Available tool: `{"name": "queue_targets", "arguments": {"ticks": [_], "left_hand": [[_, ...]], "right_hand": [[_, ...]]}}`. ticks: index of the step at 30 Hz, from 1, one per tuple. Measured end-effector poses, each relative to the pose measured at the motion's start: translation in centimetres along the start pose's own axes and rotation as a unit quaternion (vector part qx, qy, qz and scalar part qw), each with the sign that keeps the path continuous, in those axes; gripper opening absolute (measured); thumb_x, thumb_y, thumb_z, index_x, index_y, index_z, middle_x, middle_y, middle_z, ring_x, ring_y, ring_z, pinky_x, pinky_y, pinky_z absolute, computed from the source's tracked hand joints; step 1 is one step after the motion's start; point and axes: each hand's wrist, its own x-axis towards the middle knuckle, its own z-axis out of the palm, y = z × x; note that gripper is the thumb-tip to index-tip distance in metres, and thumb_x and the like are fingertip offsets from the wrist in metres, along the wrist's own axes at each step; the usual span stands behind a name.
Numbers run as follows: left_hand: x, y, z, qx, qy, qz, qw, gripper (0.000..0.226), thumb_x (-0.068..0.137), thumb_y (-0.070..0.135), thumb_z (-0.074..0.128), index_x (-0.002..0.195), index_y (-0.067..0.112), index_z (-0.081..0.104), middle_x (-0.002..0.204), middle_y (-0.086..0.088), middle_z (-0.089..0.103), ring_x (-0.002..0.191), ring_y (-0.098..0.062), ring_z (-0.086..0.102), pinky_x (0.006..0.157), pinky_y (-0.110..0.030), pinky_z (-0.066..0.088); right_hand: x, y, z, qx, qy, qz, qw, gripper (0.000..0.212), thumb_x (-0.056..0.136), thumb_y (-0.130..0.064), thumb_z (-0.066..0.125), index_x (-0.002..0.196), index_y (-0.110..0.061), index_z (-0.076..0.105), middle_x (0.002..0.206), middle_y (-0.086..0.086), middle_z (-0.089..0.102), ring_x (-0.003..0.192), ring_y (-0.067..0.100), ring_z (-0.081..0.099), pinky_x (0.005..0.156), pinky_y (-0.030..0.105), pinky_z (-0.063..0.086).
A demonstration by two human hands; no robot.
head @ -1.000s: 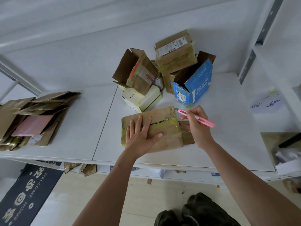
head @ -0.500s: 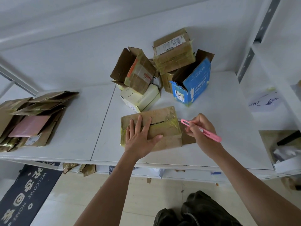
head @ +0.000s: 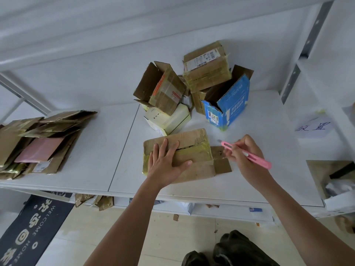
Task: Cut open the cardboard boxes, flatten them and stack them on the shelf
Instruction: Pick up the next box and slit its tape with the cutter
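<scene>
While the left hand (head: 166,164) stays spread flat on the taped box (head: 192,150) at frame centre, the right hand (head: 245,160) has drawn back rightward. It pinches the pink cutter (head: 247,154) w/ blade now clear of the box edge.

Soft even daylight, faint shadows, no glare, wide-angle bending at the edges, slight overall softness

Dark floor mat (head: 30,231), lower left: white print "WELCOME HOME", beside large characters too distorted to read.

White paper sheet (head: 313,127) on the right shelf: two handwritten Chinese characters, "放置".

Open blue-and-white cardboard box (head: 232,104): white lettering on its side and a barcode sticker on its end, both too small to read.

Tall brown taped carton (head: 206,66): white shipping label, print illegible.
</scene>
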Motion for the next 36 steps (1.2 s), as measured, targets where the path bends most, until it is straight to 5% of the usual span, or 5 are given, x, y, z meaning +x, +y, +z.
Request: {"name": "queue_targets", "arguments": {"ticks": [9, 14, 18, 30, 36], "left_hand": [[-1.3, -0.9, 0.4, 0.011, 0.078, 0.049, 0.996, 0.096, 0.065, 0.091, 0.021, 0.151, 0.049, 0.02, 0.165, 0.012, 0.002, 0.151, -0.013, -0.011, 0.123, -0.039, -0.008], [-1.5, -2.8, -1.6, -0.023, 0.066, -0.03, 0.997, 0.105, 0.065, 0.081, 0.063, 0.152, 0.05, 0.013, 0.162, 0.008, -0.017, 0.148, -0.024, -0.024, 0.116, -0.046, -0.018], [-2.6, -4.9, -3.6, -0.159, -0.033, -0.139, 0.977, 0.141, 0.059, 0.046, 0.092, 0.154, 0.035, -0.012, 0.159, 0.005, -0.011, 0.149, -0.03, 0.003, 0.118, -0.048, 0.019], [-1.9, -2.7, -2.3, -0.477, 0.052, -0.068, 0.874, 0.096, 0.083, -0.02, 0.06, 0.155, 0.025, 0.016, 0.151, 0.008, 0.035, 0.124, -0.015, 0.051, 0.086, -0.029, 0.056], [-0.7, -0.4, -1.8, -0.346, 0.054, -0.055, 0.935, 0.069, 0.086, -0.001, 0.066, 0.145, 0.022, 0.041, 0.129, 0.003, 0.055, 0.117, -0.022, 0.059, 0.099, -0.043, 0.051]], "right_hand": [[8.1, -1.8, 5.6, -0.091, -0.04, 0.002, 0.995, 0.013, 0.101, -0.013, 0.05, 0.105, -0.003, 0.043, 0.103, 0.023, 0.061, 0.089, 0.03, 0.066, 0.069, 0.038, 0.056], [5.7, -0.7, 7.3, -0.18, -0.073, -0.063, 0.979, 0.015, 0.1, -0.011, 0.052, 0.099, 0.003, 0.046, 0.078, 0.021, 0.056, 0.058, 0.016, 0.049, 0.048, 0.02, 0.039], [2.6, 0.2, 7.3, -0.154, -0.025, -0.091, 0.984, 0.011, 0.097, -0.001, 0.053, 0.089, -0.001, 0.045, 0.067, 0.014, 0.054, 0.05, 0.018, 0.048, 0.045, 0.027, 0.038], [4.8, -0.5, 9.3, -0.113, -0.049, -0.113, 0.986, 0.011, 0.101, -0.012, 0.051, 0.096, -0.004, 0.045, 0.08, 0.018, 0.059, 0.062, 0.026, 0.061, 0.051, 0.043, 0.048], [6.0, 0.7, 9.7, -0.194, -0.088, -0.16, 0.964, 0.017, 0.1, -0.012, 0.051, 0.086, -0.011, 0.041, 0.067, 0.006, 0.049, 0.056, 0.017, 0.048, 0.047, 0.027, 0.038]]}}
